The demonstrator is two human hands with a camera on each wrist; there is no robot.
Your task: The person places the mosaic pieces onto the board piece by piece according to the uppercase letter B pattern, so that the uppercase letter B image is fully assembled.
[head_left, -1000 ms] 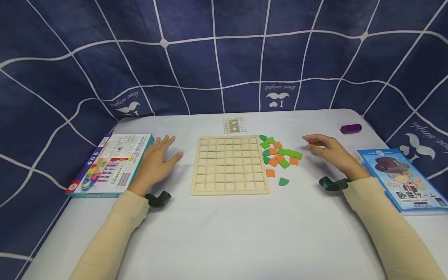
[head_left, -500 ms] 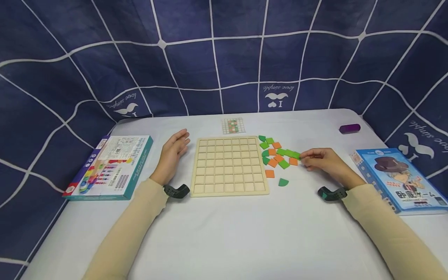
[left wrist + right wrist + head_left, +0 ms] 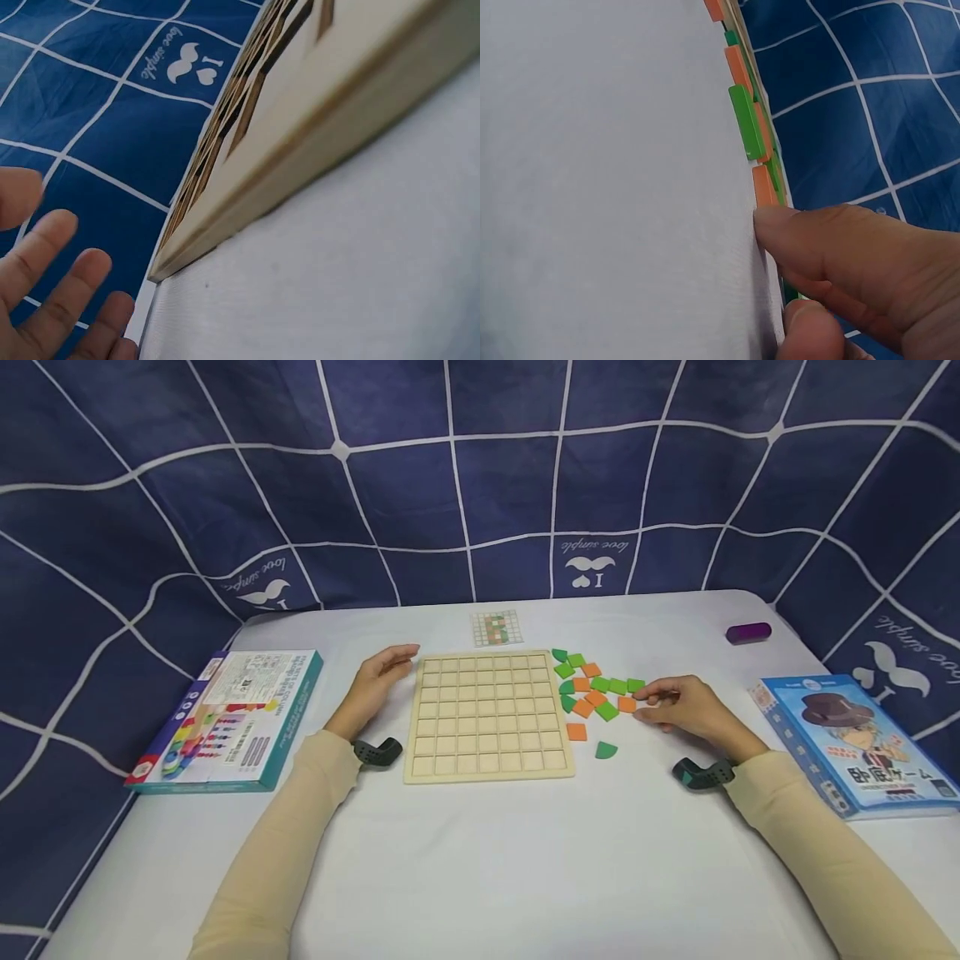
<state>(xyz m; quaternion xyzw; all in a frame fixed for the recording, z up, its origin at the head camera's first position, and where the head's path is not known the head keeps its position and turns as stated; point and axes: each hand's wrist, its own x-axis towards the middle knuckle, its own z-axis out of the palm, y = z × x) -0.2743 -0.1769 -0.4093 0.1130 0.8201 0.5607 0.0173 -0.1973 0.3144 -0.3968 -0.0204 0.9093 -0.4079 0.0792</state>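
Note:
A pale wooden board (image 3: 487, 714) with a grid of square recesses lies flat on the table. My left hand (image 3: 377, 681) is beside its far left corner, with fingers loosely extended and holding nothing; in the left wrist view the fingers (image 3: 64, 300) are apart from the board's edge. To the right of the board lie loose green and orange tiles, some square, some quarter-round. My right hand (image 3: 686, 704) is at their right end, its fingertips by an orange square tile (image 3: 627, 704) and a green square tile (image 3: 635, 685). In the right wrist view, the thumb (image 3: 780, 229) appears to touch an orange tile (image 3: 763, 185).
A small pattern card (image 3: 497, 628) lies behind the board. At the left is a toy box (image 3: 225, 718); at the right, a blue game box (image 3: 862, 743). A purple object (image 3: 748, 633) sits far right. A blue gridded cloth (image 3: 510, 485) hangs behind the white table.
My right hand has moved left to the tiles, and the row of green tiles there is now spread apart. My left hand has moved from the toy box to the board's left side.

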